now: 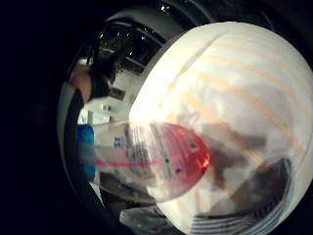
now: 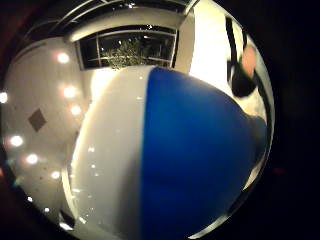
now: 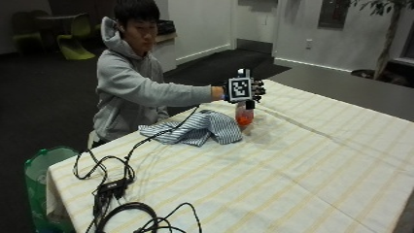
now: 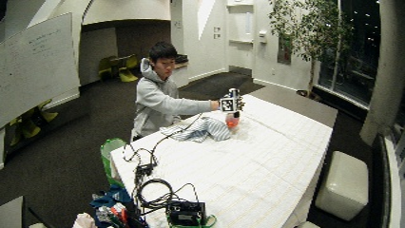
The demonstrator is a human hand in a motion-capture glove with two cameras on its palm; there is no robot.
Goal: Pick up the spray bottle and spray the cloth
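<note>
**Gloved hand on spray bottle, beside cloth**

Dim room: dark floor, white walls, potted tree by dark windows, whiteboard on left wall in wide view. Long table with cream yellow-striped tablecloth (image 3: pixel 310 160) fills most of the scene; person in grey hoodie sits at its far end. Black cables (image 3: pixel 123 194) trail over near corner; green bin (image 3: pixel 39 170) stands just beside that corner.

Blue-and-white striped cloth (image 3: pixel 194 128) lies crumpled on tablecloth before the person. Clear plastic spray bottle with orange-red liquid (image 3: pixel 244 119) stands upright just beside cloth, long axis vertical, base on or just above tablecloth, cannot tell which. Nozzle direction hidden by hand.

Black-gloved right hand (image 3: pixel 249 90) is at bottle's top, fingers curled around its head. Thumb-side palm view filled by blue-and-white bottle head (image 2: pixel 190 165); little-finger view looks down the bottle's clear body to red liquid (image 1: pixel 181 152) over tablecloth.
</note>
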